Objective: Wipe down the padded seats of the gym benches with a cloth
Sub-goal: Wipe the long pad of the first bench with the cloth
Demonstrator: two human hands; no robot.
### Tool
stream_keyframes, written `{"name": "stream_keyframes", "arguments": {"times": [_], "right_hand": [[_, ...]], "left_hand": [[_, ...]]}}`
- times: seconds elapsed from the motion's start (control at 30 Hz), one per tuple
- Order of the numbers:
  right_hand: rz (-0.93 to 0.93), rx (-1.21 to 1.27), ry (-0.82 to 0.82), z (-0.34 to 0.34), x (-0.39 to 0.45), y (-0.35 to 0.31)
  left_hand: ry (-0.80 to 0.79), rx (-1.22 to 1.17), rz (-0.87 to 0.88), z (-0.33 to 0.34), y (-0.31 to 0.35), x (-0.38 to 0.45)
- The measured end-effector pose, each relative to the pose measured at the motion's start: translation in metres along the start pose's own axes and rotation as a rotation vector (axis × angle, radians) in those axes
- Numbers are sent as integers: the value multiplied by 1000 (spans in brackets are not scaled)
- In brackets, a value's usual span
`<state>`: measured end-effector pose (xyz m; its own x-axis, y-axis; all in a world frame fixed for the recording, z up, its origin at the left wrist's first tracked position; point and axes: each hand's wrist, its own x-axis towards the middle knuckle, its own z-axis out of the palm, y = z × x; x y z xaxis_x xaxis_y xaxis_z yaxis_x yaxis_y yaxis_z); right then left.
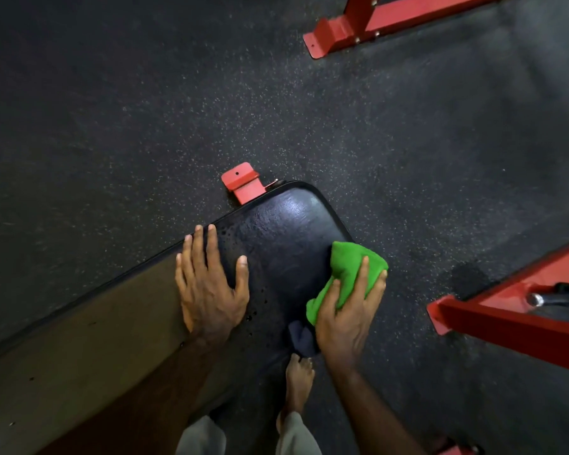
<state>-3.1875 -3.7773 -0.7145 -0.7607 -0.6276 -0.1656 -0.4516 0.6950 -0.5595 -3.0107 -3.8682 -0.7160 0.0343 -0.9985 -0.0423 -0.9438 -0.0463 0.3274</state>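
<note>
A black padded bench seat (286, 221) runs from the lower left to its rounded end near the middle of the view, with wet droplets on its surface. My left hand (209, 284) lies flat on the pad, fingers spread straight. My right hand (345, 310) grips a bunched green cloth (349, 270) at the pad's right edge, fingers curled over it. A dark piece of fabric (301, 336) shows just under that hand.
A red bench foot (242, 183) sticks out past the pad's far end. Red steel frames stand at the top right (375, 24) and at the right (513, 320). My bare foot (298, 382) stands on the speckled black rubber floor (112, 126).
</note>
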Motion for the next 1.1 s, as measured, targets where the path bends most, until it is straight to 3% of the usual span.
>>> {"name": "stream_keyframes", "arguments": {"times": [0.07, 0.2, 0.23, 0.27, 0.33, 0.37, 0.4, 0.5, 0.57, 0.7, 0.73, 0.87, 0.9, 1.03, 1.1], "right_hand": [[122, -32, 40, 14, -13, -28], [-515, -309, -244, -1, -23, -17], [-560, -340, -256, -6, -10, -11], [-512, -350, -232, -6, 2, -12], [-223, -292, -137, 5, 12, -32], [-153, -276, -115, 13, 9, -48], [-195, -291, -137, 20, 2, -60], [-736, -371, -374, 24, -5, -59], [-861, -388, -403, 17, 24, -52], [-428, -329, -217, 34, 24, -80], [-426, -316, -215, 39, 15, -88], [-984, -383, -442, 31, 34, -79], [-1020, -403, -436, 29, 50, -79], [-549, -337, -201, 49, 54, -107], [-674, -333, -249, 58, 36, -112]], "left_hand": [[1, 2, 0, 1, -2, -1], [11, 8, 5, 1, -3, 0], [12, 8, 2, 1, -3, 0], [9, 6, -2, 1, -2, 0], [0, -2, -9, 1, -1, 0], [-1, -2, -10, 1, -2, 0], [3, 0, -9, 1, -2, -1], [0, -10, 0, 1, -4, 0], [-5, -16, 3, 1, -2, 0], [-37, -35, -18, 1, -2, 1], [-33, -42, -13, 1, -3, 1], [-17, -75, 12, 2, -5, 0], [-18, -63, 17, 2, -6, 0], [-28, -55, 17, 2, -5, -1], [-13, -74, 20, 3, -6, -1]]}}
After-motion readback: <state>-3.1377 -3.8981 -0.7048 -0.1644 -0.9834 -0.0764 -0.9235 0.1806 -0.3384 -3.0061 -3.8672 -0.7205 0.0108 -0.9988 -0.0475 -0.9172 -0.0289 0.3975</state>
